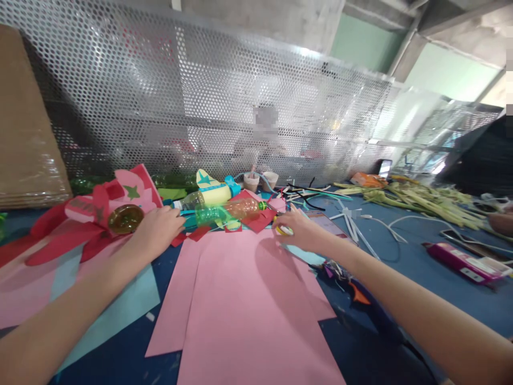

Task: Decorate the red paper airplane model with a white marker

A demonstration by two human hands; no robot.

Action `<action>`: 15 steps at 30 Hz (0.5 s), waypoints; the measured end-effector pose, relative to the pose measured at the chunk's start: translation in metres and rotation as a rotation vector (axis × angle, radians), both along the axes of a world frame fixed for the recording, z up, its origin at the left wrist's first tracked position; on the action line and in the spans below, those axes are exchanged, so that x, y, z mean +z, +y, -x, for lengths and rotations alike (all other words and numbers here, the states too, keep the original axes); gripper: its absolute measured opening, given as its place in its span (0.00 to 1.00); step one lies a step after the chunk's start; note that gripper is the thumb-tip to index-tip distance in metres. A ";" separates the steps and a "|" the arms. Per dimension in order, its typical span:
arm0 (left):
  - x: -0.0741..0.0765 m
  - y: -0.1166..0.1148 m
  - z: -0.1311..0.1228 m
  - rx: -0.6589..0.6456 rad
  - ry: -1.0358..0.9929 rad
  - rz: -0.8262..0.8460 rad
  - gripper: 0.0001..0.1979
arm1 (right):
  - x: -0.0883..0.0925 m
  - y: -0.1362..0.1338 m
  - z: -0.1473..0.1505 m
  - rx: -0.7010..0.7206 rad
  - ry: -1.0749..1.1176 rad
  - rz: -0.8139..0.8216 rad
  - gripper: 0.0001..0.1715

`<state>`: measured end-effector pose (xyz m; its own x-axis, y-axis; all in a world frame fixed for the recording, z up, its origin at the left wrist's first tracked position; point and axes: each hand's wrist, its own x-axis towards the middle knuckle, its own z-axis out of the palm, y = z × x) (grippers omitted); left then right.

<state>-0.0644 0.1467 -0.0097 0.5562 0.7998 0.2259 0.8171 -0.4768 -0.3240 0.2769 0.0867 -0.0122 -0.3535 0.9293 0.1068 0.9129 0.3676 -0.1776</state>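
My left hand (pixel 160 230) reaches in beside the red and pink paper flower (pixel 120 208), its fingers stretched down toward paper scraps and plastic bottles. Nothing is plainly held in it; the undersides of its fingers are hidden. In my right hand (pixel 295 231) is a pair of scissors (pixel 284 230) with yellow handles, partly covered by the fingers. Between the hands lie a clear green-and-orange plastic bottle (pixel 240 209) and red paper scraps (pixel 262 220). Large pink paper sheets (pixel 248 299) spread out below them, toward me.
A glue gun (pixel 372 310) with an orange trigger lies under my right forearm. Pale blue paper (pixel 124 310) is at the left. Two cups (pixel 251 183), white cables (pixel 352 227), a purple box (pixel 460 262) and dry stalks (pixel 428 200) lie farther out, before a perforated metal screen (pixel 224 107).
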 end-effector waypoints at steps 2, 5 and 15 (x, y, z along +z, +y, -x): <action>0.001 -0.002 -0.002 0.007 -0.004 -0.016 0.15 | -0.002 -0.010 0.010 0.096 0.020 0.058 0.14; 0.004 -0.006 -0.008 0.037 -0.034 -0.053 0.18 | -0.009 -0.019 0.019 0.144 0.117 0.109 0.08; 0.015 -0.033 -0.042 0.163 -0.239 0.098 0.13 | -0.008 -0.026 0.023 0.114 0.154 0.138 0.08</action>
